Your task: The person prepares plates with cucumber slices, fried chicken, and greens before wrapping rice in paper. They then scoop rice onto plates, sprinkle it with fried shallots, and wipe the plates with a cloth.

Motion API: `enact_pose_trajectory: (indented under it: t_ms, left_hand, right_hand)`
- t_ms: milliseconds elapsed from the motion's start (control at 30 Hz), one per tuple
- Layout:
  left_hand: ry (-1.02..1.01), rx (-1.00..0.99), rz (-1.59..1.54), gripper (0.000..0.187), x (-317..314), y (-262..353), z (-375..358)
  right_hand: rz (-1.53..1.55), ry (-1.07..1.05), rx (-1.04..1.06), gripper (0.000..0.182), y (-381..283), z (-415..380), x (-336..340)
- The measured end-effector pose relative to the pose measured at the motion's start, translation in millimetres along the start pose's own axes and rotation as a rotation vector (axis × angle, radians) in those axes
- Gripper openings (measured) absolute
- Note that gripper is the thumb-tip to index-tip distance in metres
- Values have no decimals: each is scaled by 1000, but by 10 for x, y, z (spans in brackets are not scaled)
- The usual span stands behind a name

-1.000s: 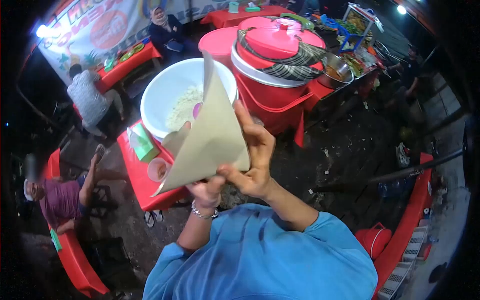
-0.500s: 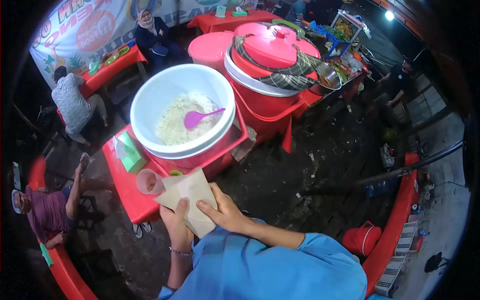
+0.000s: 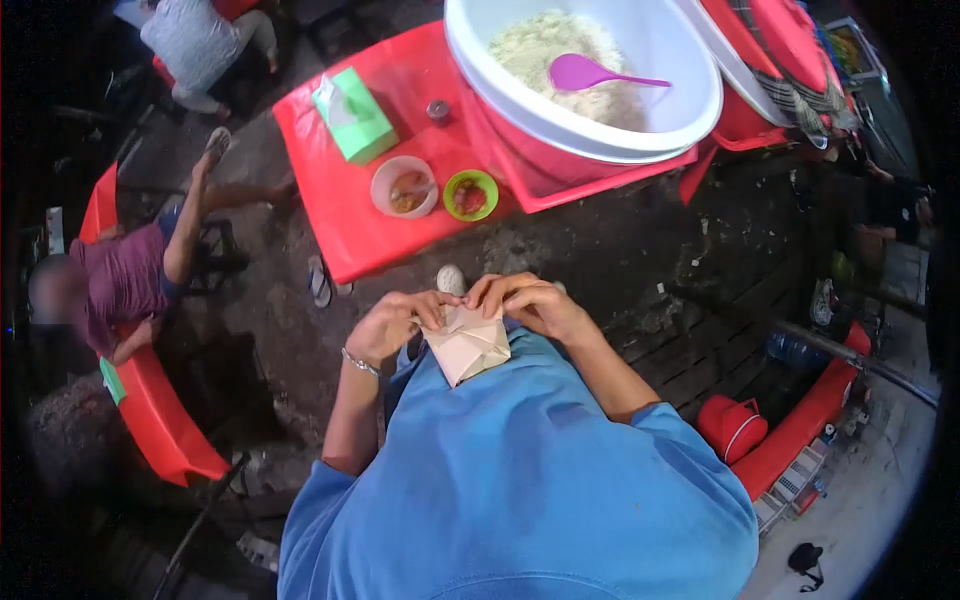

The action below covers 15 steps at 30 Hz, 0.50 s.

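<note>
Close to my blue shirt is a folded brown paper packet [image 3: 468,345], with creased flaps on its near side. My left hand [image 3: 398,320], a bracelet at its wrist, pinches the packet's upper left corner. At the far edge, the fingers of my right hand [image 3: 530,302] are curled over the paper. What the packet holds inside cannot be seen. Beyond my hands, a large white tub [image 3: 690,110] contains white rice [image 3: 560,45], with a purple rice paddle [image 3: 590,74] lying on it.
On the red table [image 3: 350,245] stand a green tissue box [image 3: 365,130], a pale cup [image 3: 380,185] with a spoon, a green bowl [image 3: 470,195] of red sauce and a small jar [image 3: 437,111]. A seated person [image 3: 120,275] is at left. A red bucket [image 3: 730,428] is at right.
My view has tipped downward. The paper, earlier held out with pointed flaps spread, is now a smaller folded packet nearer my body. Both hands have shifted to its far edge.
</note>
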State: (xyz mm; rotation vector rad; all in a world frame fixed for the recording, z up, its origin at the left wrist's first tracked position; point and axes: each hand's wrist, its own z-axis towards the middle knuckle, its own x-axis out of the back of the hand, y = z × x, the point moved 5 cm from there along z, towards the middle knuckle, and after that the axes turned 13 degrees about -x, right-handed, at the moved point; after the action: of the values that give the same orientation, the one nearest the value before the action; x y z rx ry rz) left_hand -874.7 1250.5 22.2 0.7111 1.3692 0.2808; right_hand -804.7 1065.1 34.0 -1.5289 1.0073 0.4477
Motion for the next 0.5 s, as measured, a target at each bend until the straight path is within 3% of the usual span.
enact_pose_trajectory:
  t_ms: [33, 67, 133, 167, 200, 233, 267, 300, 333, 367, 500]
  left_hand:
    - [23, 7, -9, 15, 105, 34, -9]
    - [173, 179, 161, 24, 293, -15, -46]
    - [313, 362, 324, 34, 342, -22, -69]
    - [174, 386, 437, 42, 193, -42, -62]
    - [32, 410, 547, 49, 60, -35, -39]
    - [-36, 618, 411, 50, 32, -117, -95]
    - [-75, 699, 393, 51, 62, -140, -150]
    - [-31, 693, 348, 49, 62, -125, -178]
    - [13, 687, 307, 46, 47, -100, -211]
    - [13, 699, 310, 46, 46, -73, -249]
    - [122, 685, 530, 42, 150, -31, -443]
  right_hand:
    - [-82, -6, -35, 27, -35, 32, -61]
    - [-64, -5, -49, 27, -71, 99, -105]
    - [-312, -71, -148, 27, -105, 227, -154]
    - [-279, -73, -134, 29, -110, 337, -93]
    - [-281, 61, -235, 31, 23, 446, 174]
    - [-241, 180, -259, 29, 46, 586, 405]
    - [-337, 355, -257, 23, 105, 769, 778]
    - [-778, 675, -245, 16, 73, 928, 1112]
    - [-1502, 987, 142, 13, 69, 1021, 1369]
    - [-1606, 1100, -54, 16, 91, 1254, 1648]
    - [-1522, 1086, -70, 19, 369, 1640, 2191]
